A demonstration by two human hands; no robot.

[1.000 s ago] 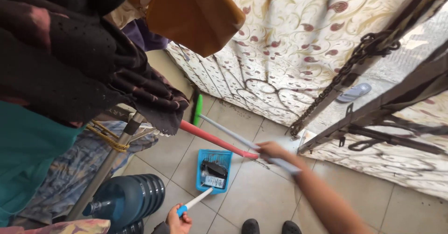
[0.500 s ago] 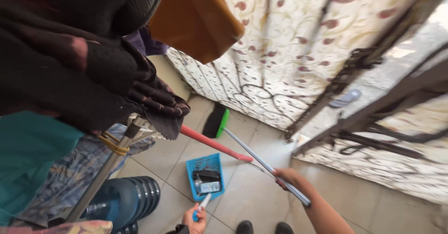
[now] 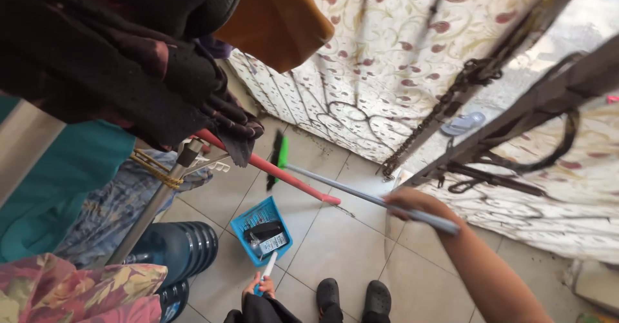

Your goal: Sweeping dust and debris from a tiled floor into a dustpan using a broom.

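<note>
- Gripping a grey broom handle (image 3: pixel 361 194), right hand (image 3: pixel 412 204) is wrapped closed around it near the upper end; the fingers themselves are blurred.
- Broom head (image 3: pixel 277 158), green with dark bristles, sits on the tiled floor (image 3: pixel 342 252) near the patterned curtain (image 3: pixel 387 58) covering the iron gate (image 3: pixel 516 129).
- Left hand (image 3: pixel 258 289) is closed on the white-and-blue handle of a blue dustpan (image 3: pixel 261 229); the hand is half hidden by a dark sleeve at the lower edge.
- Dustpan rests on the floor with dark debris and a small card-like item inside; details too small to make out.
- A red pole (image 3: pixel 284 178) lies slanted, crossing just by the broom handle; its upper end is hidden by dark hanging clothes (image 3: pixel 116 58).
- Black shoes (image 3: pixel 351 297) show below, partly cut off.
- A blue water jug (image 3: pixel 174 249) lies at left, partly hidden by a floral cloth (image 3: pixel 77 294).
- A grey sandal (image 3: pixel 461 123) shows beyond the gate.
</note>
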